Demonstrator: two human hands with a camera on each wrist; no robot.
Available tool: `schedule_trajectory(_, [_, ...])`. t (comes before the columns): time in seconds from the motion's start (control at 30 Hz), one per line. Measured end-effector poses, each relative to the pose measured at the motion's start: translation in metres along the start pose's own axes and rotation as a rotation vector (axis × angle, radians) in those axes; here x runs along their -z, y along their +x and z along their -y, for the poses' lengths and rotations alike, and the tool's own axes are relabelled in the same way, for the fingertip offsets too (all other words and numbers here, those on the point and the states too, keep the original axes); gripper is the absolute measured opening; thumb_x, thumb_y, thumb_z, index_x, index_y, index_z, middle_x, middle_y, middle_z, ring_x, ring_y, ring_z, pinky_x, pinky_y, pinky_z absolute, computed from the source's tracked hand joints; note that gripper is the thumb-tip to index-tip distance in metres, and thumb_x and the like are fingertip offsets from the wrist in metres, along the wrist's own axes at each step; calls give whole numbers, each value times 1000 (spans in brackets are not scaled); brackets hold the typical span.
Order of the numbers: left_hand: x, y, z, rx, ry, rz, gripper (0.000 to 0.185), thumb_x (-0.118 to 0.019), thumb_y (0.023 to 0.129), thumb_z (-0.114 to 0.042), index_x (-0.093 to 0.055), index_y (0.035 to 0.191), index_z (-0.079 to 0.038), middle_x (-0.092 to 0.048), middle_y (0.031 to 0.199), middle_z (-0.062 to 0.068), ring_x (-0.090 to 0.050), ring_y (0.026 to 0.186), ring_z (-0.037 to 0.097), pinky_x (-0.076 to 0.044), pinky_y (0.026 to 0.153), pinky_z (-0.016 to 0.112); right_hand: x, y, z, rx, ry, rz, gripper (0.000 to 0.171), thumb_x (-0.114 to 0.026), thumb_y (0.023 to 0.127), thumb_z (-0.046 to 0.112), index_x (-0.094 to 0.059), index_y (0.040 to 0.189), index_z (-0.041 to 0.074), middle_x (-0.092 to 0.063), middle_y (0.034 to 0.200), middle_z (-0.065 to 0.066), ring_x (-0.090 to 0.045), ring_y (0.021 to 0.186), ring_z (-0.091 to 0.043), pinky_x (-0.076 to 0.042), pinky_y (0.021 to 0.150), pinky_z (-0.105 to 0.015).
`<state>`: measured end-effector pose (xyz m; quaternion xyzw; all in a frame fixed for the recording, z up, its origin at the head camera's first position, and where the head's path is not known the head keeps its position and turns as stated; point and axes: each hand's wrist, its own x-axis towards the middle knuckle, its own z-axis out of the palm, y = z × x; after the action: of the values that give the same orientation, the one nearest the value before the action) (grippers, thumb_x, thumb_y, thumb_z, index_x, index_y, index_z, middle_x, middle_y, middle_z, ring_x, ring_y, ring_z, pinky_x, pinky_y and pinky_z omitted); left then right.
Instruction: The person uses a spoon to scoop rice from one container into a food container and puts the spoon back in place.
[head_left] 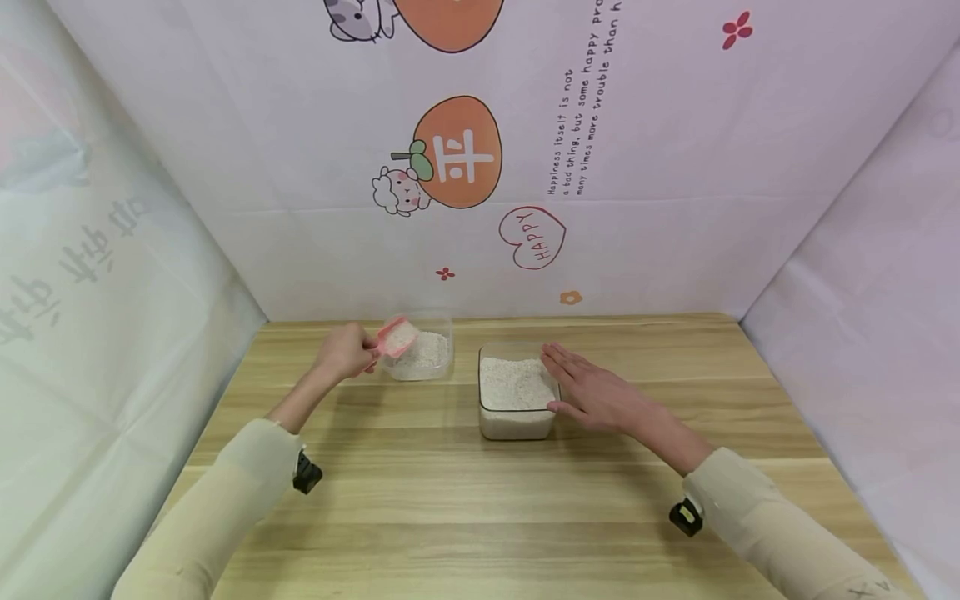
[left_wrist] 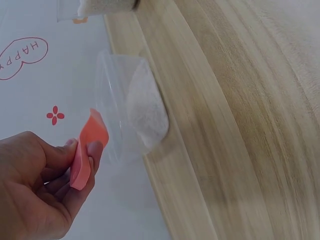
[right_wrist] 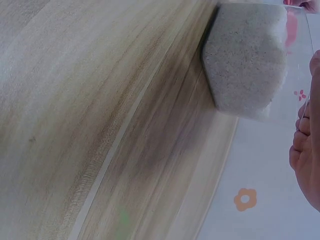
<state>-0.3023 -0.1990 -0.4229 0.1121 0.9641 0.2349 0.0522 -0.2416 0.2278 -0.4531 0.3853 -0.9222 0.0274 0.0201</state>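
The small clear tub sits by the desk's back edge, with the big tub near it; lots of wood stretches in front. The left hand's grip is pinched on the pink scoop, over the small tub's left side. The right hand's fingers are straight against the big tub. Only the head view shows white grains in the scoop; the left wrist view shows its pinched handle.
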Motion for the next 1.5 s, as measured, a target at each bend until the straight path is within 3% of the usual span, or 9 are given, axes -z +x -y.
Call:
schedule_trajectory(0.3, [-5, 7, -6, -23, 49, -35, 20, -64, 91, -7, -76, 103, 4, -75, 72, 10, -70, 61, 19, -42, 48, 22, -1, 1, -1, -14, 9, 13, 74, -47, 104, 42, -23, 155, -6, -20, 164, -23, -20, 153, -35, -26, 121, -48])
schedule_trajectory(0.43, [-5, 9, -8, -44, 65, -50, 17, -64, 90, -6, -78, 96, 2, -74, 68, 7, -66, 59, 15, -38, 50, 22, -1, 1, 0, -11, 1, 3, 75, -48, 103, 43, -24, 154, -6, -22, 163, -24, -21, 153, -35, -27, 121, -47])
schedule_trajectory(0.53, [-6, 9, -10, -81, 77, -75, 17, -62, 88, -4, -77, 81, 0, -69, 60, 3, -59, 53, 11, -35, 50, 21, 0, 0, 1, -9, 1, -3, 75, -48, 103, 44, -25, 154, -6, -23, 163, -24, -22, 152, -35, -28, 120, -48])
schedule_trajectory(0.63, [-8, 11, -11, -100, 90, -95, 25, -59, 86, -1, -66, 62, -5, -60, 52, -1, -47, 49, 9, -31, 50, 22, 2, 0, 2, -9, 3, -3, 76, -49, 103, 44, -25, 154, -6, -21, 163, -23, -22, 152, -35, -28, 120, -48])
schedule_trajectory(0.7, [-10, 12, -10, -111, 110, -111, 33, -57, 83, 1, -51, 53, -11, -46, 47, -4, -37, 49, 8, -26, 50, 23, 2, 0, 2, -10, 3, 3, 76, -48, 103, 44, -23, 154, -6, -20, 164, -23, -22, 152, -35, -28, 120, -48])
schedule_trajectory(0.8, [-12, 15, -9, -117, 138, -124, 42, -54, 81, 5, -32, 53, -18, -28, 51, -6, -26, 52, 8, -21, 52, 24, 1, 0, 1, -17, 2, 12, 76, -46, 103, 45, -23, 155, -5, -19, 164, -22, -21, 153, -34, -28, 121, -47])
schedule_trajectory(0.87, [-13, 15, -10, -125, 161, -136, 43, -55, 79, 6, -29, 54, -19, -24, 54, -6, -24, 54, 9, -19, 52, 26, 1, 0, 1, -19, 2, 15, 76, -46, 104, 45, -22, 155, -5, -19, 164, -22, -20, 153, -34, -27, 121, -47])
schedule_trajectory(1.27, [-14, 10, -2, -145, 223, -191, 39, -59, 74, 9, -35, 56, -16, -35, 57, -3, -33, 59, 14, -26, 54, 28, 1, 1, 1, -24, 12, 18, 76, -46, 104, 44, -19, 156, -3, -19, 164, -22, -19, 153, -33, -27, 121, -47])
schedule_trajectory(1.5, [-16, 6, -1, -157, 302, -217, 28, -69, 79, 2, -54, 59, -9, -52, 57, 1, -41, 57, 17, -38, 53, 33, 0, 1, 2, -19, 22, -2, 75, -50, 103, 41, -23, 155, -5, -22, 163, -24, -22, 152, -36, -29, 119, -49])
